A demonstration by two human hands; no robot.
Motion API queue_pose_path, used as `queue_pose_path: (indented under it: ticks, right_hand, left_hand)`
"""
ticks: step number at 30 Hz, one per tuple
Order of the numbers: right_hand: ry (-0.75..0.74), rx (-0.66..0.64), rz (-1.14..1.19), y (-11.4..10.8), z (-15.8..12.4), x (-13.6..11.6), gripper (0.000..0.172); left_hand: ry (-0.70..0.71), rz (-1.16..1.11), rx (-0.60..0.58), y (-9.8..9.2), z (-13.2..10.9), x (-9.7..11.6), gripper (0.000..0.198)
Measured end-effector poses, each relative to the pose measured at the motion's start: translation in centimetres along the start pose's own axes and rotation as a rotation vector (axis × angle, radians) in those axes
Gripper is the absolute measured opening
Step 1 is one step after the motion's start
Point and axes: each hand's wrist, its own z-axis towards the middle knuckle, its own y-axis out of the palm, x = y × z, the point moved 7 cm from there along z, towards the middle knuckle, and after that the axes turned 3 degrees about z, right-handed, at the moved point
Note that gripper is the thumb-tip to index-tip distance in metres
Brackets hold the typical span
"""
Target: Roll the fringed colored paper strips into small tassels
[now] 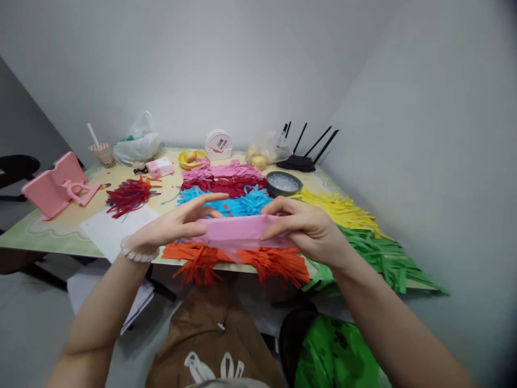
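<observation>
A folded strip of pink tissue paper [234,230] is held level above the front of the table. My right hand [311,226] pinches its right part, thumb in front and bent fingers behind. At the left end, my left hand [173,221] has its thumb against the paper, other fingers behind it and the index finger stretched out above. A beaded bracelet circles that wrist. Beneath the hands lie fringed paper strips: orange [283,264] at the table's front edge, blue [250,202] behind it, then dark red [226,186] and pink [242,170].
Yellow fringe [343,213] and green fringe [383,256] cover the table's right side. A dark bowl [284,184] and a black router [297,163] stand behind. Leftward are a red fringe bundle [131,196], white paper [117,229], a pink tablet stand [56,186] and a drink cup [104,156].
</observation>
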Motion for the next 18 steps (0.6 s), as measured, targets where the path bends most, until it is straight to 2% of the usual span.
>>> queue_pose_path:
  ticks: [3, 5, 7, 9, 11, 13, 14, 17, 18]
  right_hand:
    - [-0.071, -0.057, -0.092, 0.3, 0.3, -0.8, 0.042]
    - [-0.106, -0.096, -0.142, 0.2, 0.3, -1.3, 0.039]
    - [-0.101, -0.156, -0.173, 0.1, 0.3, -1.4, 0.038]
    - [-0.031, -0.249, -0.157, 0.0, 0.2, -1.1, 0.037]
    - [0.086, -0.332, -0.083, 0.1, 0.2, -0.3, 0.051]
    - [0.230, -0.336, -0.030, 0.1, 0.2, 0.9, 0.066]
    - [0.296, -0.316, -0.030, 0.2, 0.3, 1.5, 0.063]
    - [0.411, -0.314, -0.110, 1.0, 0.4, 2.8, 0.027]
    - [0.414, -0.328, -0.132, 1.4, 0.4, 2.9, 0.022]
  left_hand:
    - [-0.134, 0.210, -0.058, 0.8, 1.5, -0.1, 0.040]
    - [-0.142, 0.280, -0.101, 1.4, 2.1, 0.0, 0.039]
    - [-0.139, 0.303, -0.088, 1.5, 2.3, 0.1, 0.041]
    - [-0.138, 0.345, -0.050, 1.3, 2.2, 0.1, 0.040]
    - [-0.138, 0.409, -0.019, 1.1, 2.0, 0.2, 0.038]
    - [-0.136, 0.474, 0.001, 1.1, 1.9, 0.4, 0.035]
    - [-0.133, 0.497, 0.004, 1.1, 1.9, 0.5, 0.033]
    - [-0.118, 0.549, 0.017, 1.2, 2.0, 0.9, 0.028]
    - [-0.113, 0.564, 0.032, 1.1, 1.9, 1.1, 0.027]
